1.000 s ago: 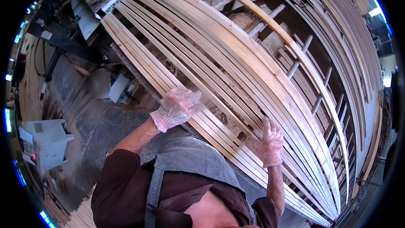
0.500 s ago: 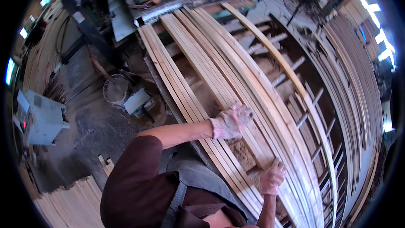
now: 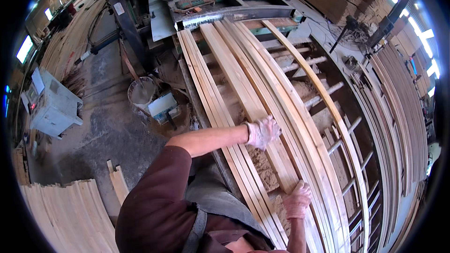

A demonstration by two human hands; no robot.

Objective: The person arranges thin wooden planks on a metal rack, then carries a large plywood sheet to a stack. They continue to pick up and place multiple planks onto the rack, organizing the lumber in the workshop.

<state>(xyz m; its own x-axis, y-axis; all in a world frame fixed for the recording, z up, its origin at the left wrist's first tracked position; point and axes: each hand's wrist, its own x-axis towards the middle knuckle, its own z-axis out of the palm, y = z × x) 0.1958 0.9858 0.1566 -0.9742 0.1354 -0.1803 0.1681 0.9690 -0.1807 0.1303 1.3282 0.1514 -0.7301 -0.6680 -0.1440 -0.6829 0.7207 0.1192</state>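
My left hand, in a pale, pink-stained knit glove, reaches across a long light wooden plank with its fingers curled over the far edge. Nearer to me, my right hand, in a similar glove, is closed at the right edge of the same plank, by its near end. The plank lies lengthwise on a low metal frame. To its right runs a group of long boards, and to its left several narrow strips lie side by side. The undersides of both hands are hidden.
One curved strip lies apart over the roller bars. A green metal machine stands at the far end. On the left are a bucket, a grey control box and stacked boards. Sawdust shows between the timbers.
The view has shifted, so the far machine shows more fully. My left hand's fingers, looser and blurred before, now curl over the plank. My right hand remains by its near end.
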